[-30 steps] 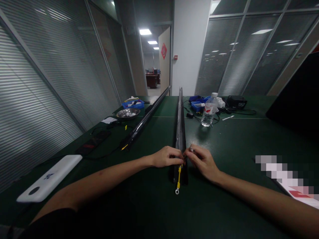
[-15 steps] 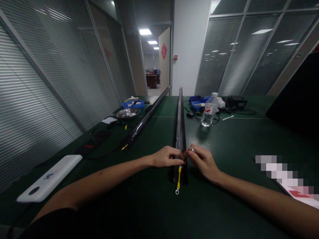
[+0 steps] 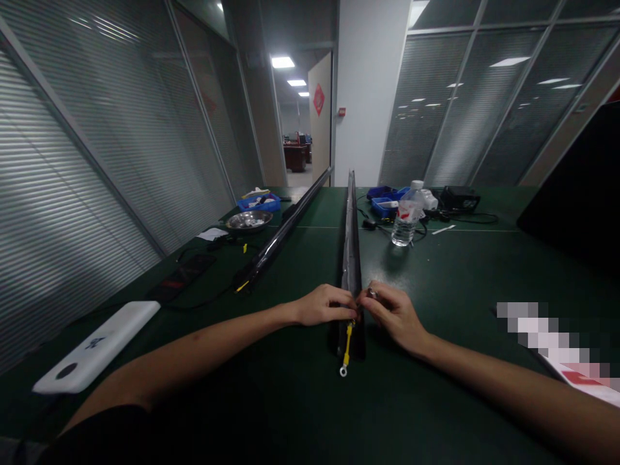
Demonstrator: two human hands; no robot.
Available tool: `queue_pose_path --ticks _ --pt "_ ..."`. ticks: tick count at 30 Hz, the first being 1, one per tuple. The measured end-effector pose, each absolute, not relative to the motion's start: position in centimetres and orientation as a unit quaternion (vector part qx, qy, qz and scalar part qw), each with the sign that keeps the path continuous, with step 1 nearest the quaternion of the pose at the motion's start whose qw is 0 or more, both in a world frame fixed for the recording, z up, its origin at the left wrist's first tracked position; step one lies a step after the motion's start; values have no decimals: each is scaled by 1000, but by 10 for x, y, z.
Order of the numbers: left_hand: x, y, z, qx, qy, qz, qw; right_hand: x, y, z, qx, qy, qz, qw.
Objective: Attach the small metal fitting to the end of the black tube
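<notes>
Both hands barely shift from a moment ago: the left hand (image 3: pixel 322 305) and right hand (image 3: pixel 394 313) keep their fingers pinched closed on the long black rail (image 3: pixel 349 258) lying on the green worktop (image 3: pixel 460 271), yellow ring-terminal wire (image 3: pixel 347 349) dangling below.

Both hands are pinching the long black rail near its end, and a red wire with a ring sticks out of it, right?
Not quite: the wire is yellow, not red. The head view shows the left hand and right hand pinching the long black rail near its end, with the wire's ring at the tip.
</notes>
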State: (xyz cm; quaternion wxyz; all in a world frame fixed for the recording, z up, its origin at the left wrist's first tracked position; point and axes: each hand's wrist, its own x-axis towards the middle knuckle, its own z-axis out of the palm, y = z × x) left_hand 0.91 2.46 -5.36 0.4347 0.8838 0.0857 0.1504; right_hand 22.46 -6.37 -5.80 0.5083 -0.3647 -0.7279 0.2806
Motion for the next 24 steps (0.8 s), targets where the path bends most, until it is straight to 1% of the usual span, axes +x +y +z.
queue_pose_path --ticks 10,17,24 --pt "9 26 -55 895 93 154 409 226 -65 -57 -355 -738 252 515" --pt "9 27 -58 903 96 161 386 227 -64 -58 -348 -752 249 502" --pt "10 29 -60 900 68 162 399 227 -62 -60 -355 -744 255 506"
